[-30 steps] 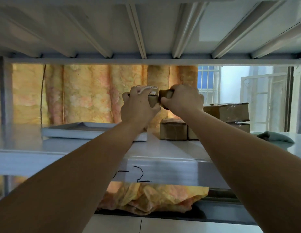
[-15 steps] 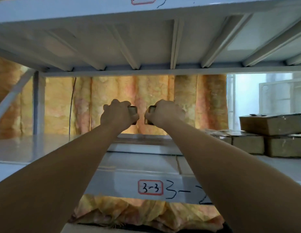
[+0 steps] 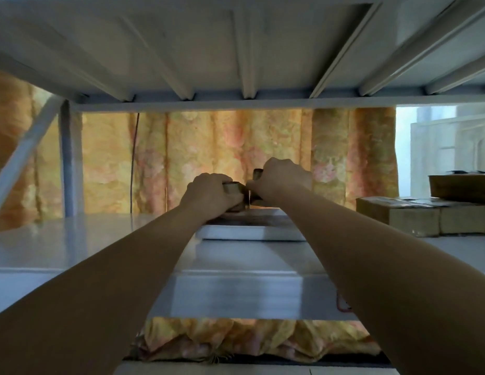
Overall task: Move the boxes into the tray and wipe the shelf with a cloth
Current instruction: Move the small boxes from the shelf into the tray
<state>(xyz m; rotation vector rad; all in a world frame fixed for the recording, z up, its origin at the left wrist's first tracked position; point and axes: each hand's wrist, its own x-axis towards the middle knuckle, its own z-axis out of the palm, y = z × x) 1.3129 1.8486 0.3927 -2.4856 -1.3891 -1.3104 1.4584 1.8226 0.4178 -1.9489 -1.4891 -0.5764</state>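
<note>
A person reaches both bare arms into a grey metal shelf (image 3: 60, 247), seen from the head camera, with a shallow grey tray (image 3: 249, 234) lying flat on the shelf board straight ahead. The left hand (image 3: 211, 194) has its fingers curled round a small brown box (image 3: 232, 187). The right hand (image 3: 282, 180) is clenched on a second small box (image 3: 258, 173), held slightly higher. Both boxes hang side by side over the far half of the tray, close together. The hands hide their undersides, so it cannot be told whether either box touches the tray floor. To the right of the tray, and well apart from it, a stack of cardboard boxes (image 3: 398, 216) sits on the same board, two side by side with one on top. A yellow floral curtain (image 3: 222, 152) hangs behind the tray, and an upright post (image 3: 70, 163) stands to its left. Above the tray runs the ribbed underside of the upper shelf (image 3: 236, 50).
</note>
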